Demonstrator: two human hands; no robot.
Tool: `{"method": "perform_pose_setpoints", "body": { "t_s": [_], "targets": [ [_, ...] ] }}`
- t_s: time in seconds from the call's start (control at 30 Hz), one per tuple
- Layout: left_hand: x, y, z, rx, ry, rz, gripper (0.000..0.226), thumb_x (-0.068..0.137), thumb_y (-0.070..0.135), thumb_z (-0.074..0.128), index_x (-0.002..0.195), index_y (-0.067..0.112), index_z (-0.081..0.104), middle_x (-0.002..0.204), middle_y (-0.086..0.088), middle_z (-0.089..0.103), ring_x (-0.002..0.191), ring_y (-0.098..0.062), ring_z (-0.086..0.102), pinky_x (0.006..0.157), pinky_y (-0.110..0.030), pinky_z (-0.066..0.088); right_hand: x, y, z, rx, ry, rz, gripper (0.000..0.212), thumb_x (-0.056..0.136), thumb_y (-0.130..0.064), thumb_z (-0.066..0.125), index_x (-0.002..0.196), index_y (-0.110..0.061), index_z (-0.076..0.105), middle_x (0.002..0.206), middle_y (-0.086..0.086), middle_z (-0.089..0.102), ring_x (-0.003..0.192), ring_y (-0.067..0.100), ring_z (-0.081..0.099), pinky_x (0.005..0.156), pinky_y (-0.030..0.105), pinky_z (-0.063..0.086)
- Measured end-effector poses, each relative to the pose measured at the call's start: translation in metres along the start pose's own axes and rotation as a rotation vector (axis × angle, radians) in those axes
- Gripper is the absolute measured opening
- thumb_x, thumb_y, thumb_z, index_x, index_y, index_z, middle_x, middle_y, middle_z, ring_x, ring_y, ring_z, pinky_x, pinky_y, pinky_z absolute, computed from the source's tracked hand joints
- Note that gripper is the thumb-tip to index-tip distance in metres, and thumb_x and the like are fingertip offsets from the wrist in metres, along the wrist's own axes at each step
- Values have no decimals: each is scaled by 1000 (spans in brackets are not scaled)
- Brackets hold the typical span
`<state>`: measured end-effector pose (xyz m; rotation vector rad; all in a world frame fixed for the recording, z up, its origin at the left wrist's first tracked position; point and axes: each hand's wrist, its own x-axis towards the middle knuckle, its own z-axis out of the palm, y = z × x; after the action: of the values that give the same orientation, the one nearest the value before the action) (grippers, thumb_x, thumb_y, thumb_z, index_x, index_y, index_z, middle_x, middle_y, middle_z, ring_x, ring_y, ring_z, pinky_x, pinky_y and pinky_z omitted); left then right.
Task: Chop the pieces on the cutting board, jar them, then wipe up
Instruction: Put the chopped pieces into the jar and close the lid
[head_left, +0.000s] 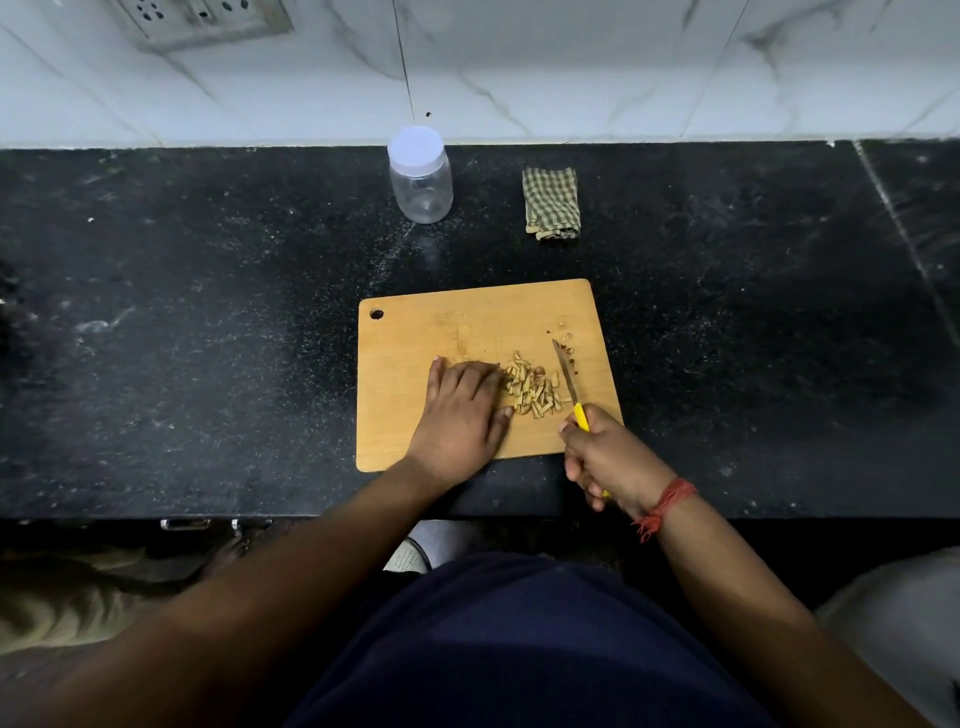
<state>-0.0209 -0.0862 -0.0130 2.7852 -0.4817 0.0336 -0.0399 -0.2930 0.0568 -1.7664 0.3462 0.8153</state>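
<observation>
Five left fingers (470, 379) flat on pieces (532, 389); right fingers (576, 457) around knife (569, 379).

Pieces (532, 389) partly hidden under the left hand's fingers (485, 376), knife (569, 379) handle mostly buried inside the right hand's fingers (574, 467), wall socket (208, 18) cut off by top edge

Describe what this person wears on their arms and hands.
Both forearms are bare, with no sleeves in view. The left hand carries no glove, ring or band that I can see. The right hand is also ungloved; a red thread band with frayed ends circles its wrist.
</observation>
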Motion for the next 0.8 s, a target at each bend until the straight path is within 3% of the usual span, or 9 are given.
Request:
{"method": "perform_pose_setpoints", "body": {
  "t_s": [0.2,0.3,0.4,0.57,0.8],
  "targets": [
    [7,3,-3,-8,5,-11,54,105,45,38,150,14,43,146,-7,46,142,-25,32,125,-57,2,12,4,-26,-134,252,-75,19,106,-35,39,110,-16,44,78,11,61,45,17,47,39,26,38],
    [12,5,-7,5,4,-17,57,105,45,39,153,15,39,152,-9,42,145,-27,29,125,-57,2,23,5,-46,-317,450,-103,18,104,-30,39,105,-12,39,81,11,59,58,25,55,52,33,44],
    [20,8,-11,16,-3,-27,60,104,46,39,154,14,34,157,-10,37,148,-29,26,124,-59,2,33,12,-63,-452,593,-114,14,105,-23,40,102,-11,36,83,12,56,69,30,52,61,36,38],
    [29,13,-12,51,-41,-53,62,104,47,37,157,16,30,163,-9,29,151,-29,20,124,-60,1,44,31,-76,-640,645,-109,16,102,-16,44,110,-4,39,105,25,58,82,39,57,65,38,38],
    [25,18,-11,80,-71,-57,62,104,49,37,156,16,33,164,-9,26,152,-29,18,123,-61,2,37,36,-74,-809,672,-78,31,99,-21,52,120,-1,41,123,24,49,95,46,62,70,43,46]
  ]
}}
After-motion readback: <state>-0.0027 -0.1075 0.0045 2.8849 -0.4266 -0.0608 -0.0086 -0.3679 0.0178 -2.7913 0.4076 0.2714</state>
